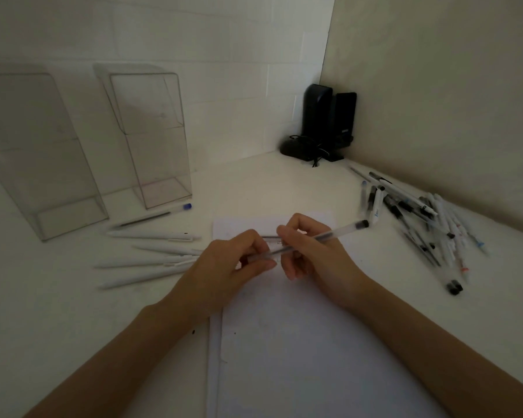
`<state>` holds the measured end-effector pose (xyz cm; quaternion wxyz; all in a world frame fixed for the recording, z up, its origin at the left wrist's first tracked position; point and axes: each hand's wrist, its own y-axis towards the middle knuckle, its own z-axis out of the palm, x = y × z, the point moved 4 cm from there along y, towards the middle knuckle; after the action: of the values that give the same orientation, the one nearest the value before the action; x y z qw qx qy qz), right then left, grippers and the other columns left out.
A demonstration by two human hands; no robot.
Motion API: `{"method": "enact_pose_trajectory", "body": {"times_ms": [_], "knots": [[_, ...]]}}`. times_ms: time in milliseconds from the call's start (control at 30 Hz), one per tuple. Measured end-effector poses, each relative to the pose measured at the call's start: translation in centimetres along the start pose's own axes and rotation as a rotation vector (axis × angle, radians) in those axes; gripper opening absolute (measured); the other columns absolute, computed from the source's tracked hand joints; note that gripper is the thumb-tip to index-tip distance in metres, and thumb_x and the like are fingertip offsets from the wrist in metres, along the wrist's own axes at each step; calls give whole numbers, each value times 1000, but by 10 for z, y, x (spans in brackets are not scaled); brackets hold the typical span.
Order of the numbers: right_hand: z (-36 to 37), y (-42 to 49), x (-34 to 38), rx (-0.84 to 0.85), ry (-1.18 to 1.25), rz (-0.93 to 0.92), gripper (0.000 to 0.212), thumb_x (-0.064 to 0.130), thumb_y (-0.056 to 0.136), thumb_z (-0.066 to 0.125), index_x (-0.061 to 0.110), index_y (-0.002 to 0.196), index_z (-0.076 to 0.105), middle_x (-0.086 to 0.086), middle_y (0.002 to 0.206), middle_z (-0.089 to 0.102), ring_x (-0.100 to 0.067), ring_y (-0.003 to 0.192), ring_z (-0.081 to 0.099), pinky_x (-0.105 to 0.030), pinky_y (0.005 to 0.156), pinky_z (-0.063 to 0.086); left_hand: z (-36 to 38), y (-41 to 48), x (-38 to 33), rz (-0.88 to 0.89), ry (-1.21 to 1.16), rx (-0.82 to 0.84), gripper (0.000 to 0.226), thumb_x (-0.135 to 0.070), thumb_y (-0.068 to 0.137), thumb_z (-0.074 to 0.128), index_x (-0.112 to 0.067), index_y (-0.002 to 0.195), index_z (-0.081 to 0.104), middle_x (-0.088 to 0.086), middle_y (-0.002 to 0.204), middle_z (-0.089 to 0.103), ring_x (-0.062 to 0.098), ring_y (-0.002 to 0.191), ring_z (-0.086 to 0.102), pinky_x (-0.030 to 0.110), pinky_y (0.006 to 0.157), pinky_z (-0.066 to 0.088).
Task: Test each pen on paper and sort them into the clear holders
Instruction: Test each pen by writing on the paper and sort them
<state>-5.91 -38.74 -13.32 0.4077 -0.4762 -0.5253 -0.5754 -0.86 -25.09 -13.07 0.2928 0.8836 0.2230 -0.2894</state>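
Pen (341, 232) in left hand (224, 267), right hand (317, 251), white pens (151, 262) beside clear holders (151, 137)

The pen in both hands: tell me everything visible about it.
The pen is a slim, clear, frosted-looking plastic stick with a dark refill inside and a dark end at upper right. It slants over the paper: the left hand grips its lower-left end, the right hand pinches its middle.

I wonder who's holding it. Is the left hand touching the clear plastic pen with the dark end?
Touching. The head view shows the left hand pinching one end of the clear plastic pen, fingers curled around it.
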Motion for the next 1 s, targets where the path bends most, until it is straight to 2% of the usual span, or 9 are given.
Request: {"method": "enact_pose_trajectory", "body": {"times_ms": [300, 467, 600, 667, 733, 800, 833, 900, 1000], "knots": [[7, -3, 3, -9, 9, -7, 40, 14, 94, 49, 19, 56, 40, -2, 41, 43, -15, 34, 34, -18, 39, 28, 5, -8, -8, 73, -68, -19, 15, -36, 85, 58, -32, 77, 47, -13, 69, 66, 9, 54, 54, 10, 52, 36], [11, -9, 5, 6, -99, -29, 36, 11, 96, 47, 11, 62, 37, -1, 38, 46, -11, 32, 35, -16, 39, 30, 8, -11, -2, 118, 3, -21, 17, -44, 83, 51, -28, 78, 48, -17, 62, 62, 0, 55, 55, 5, 54, 34], [12, -7, 20, 26, -50, -47, 26, 29, 87, 54, 10, 73, 44, 3, 44, 48, -10, 38, 35, -18, 42, 28, -4, -4, -5, 86, 15, -86, 20, -48, 82, 44, -28, 80, 48, -12, 77, 63, 8, 60, 57, 8, 54, 37], [0, -2, 26, -49, -58, -46, 22, 33, 78, 60, 13, 83, 52, 4, 56, 52, -8, 48, 42, -19, 47, 33, -22, -1, 1, 54, 64, -232, 17, -40, 87, 49, -25, 81, 49, -5, 70, 62, 6, 59, 56, 8, 52, 37], [-24, 1, 23, -228, -365, -113, 17, 28, 83, 66, 19, 94, 59, 6, 75, 58, -6, 66, 51, -19, 60, 40, -44, -2, 18, -32, 184, -410, 15, -26, 93, 51, -15, 84, 49, -4, 67, 61, 3, 54, 52, 11, 50, 35], [-42, 3, 14, -332, -891, -119, 18, 28, 91, 58, 21, 107, 61, 7, 99, 59, -10, 93, 51, -21, 77, 39, -62, -7, 41, -182, 326, -501, 12, -21, 95, 46, -10, 89, 48, 5, 73, 63, 4, 56, 52, 20, 53, 36], [-49, 4, 5, -317, -1066, -74, 24, 29, 93, 55, 20, 114, 61, 5, 111, 57, -14, 104, 46, -24, 84, 37, -68, -10, 52, -263, 404, -512, 11, -21, 95, 45, -10, 92, 48, 9, 77, 64, 16, 63, 56, 29, 56, 38], [-55, 7, -10, -241, -1207, 28, 32, 33, 94, 51, 20, 121, 60, 2, 122, 54, -18, 114, 40, -28, 92, 32, -75, -15, 67, -401, 591, -494, 13, -21, 94, 44, -11, 99, 52, 16, 81, 63, 34, 74, 56, 37, 65, 40], [-54, 10, -17, -187, -1247, 42, 28, 35, 93, 52, 21, 116, 63, 2, 120, 56, -19, 113, 39, -30, 90, 31, -73, -20, 74, -513, 825, -437, 18, -19, 92, 47, -10, 98, 62, 16, 87, 64, 35, 89, 52, 41, 77, 32]]}}
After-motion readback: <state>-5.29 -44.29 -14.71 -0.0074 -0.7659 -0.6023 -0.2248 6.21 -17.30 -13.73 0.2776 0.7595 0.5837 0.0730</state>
